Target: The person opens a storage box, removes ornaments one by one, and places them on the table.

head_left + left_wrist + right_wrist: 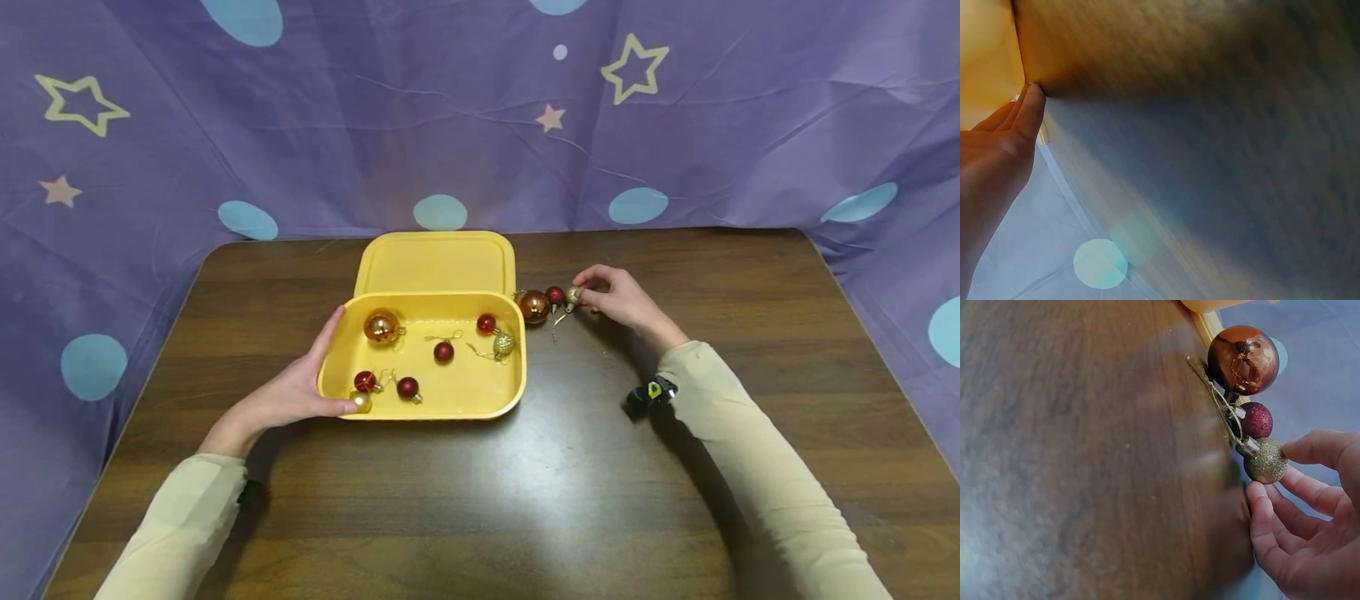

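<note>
My left hand [296, 387] grips the left end of a yellow plastic box [465, 408], its thumb over the front corner and its fingers along the side wall. Several small Christmas baubles lie inside, among them a shiny copper one [381, 327], a dark red one [443, 352] and a glittery gold one [503, 344]. Right of the box, my right hand [618, 298] pinches a gold glitter bauble [1266, 461] between thumb and fingertips, a gold string loop at its cap. Beside it sit a red glitter bauble [1256, 420] and a larger copper bauble [1244, 360].
The box's yellow lid [437, 262] lies flat behind it on the brown wooden table [465, 500]. A purple cloth [465, 108] with stars and blue dots hangs along the table's back edge. A black wrist strap [651, 396] hangs at the right sleeve.
</note>
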The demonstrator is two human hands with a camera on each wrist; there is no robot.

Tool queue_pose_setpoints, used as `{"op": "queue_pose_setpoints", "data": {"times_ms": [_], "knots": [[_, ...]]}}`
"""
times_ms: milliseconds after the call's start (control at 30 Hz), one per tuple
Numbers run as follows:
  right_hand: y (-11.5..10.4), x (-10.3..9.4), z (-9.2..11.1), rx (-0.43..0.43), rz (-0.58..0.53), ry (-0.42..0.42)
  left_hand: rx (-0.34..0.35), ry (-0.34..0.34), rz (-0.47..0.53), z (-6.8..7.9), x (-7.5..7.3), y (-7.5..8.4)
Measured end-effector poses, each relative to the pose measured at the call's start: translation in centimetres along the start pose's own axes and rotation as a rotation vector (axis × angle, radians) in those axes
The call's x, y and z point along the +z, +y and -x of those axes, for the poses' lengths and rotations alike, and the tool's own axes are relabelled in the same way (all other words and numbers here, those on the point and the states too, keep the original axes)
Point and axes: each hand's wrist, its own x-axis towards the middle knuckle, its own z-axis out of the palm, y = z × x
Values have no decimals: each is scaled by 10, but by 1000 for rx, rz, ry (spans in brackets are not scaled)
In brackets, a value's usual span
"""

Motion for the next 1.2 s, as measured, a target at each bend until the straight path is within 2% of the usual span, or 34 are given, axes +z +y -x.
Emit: {"op": "queue_pose_setpoints", "data": {"times_ms": [300, 900, 1200], "knots": [[-1, -1, 0, -10, 53, -13, -3, -1, 8, -1, 0, -1], [1, -2, 2, -16, 20, -33, -12, 0, 20, -2, 0, -1], [2, -1, -1, -1, 27, -32, 7, 5, 19, -1, 1, -3]]}}
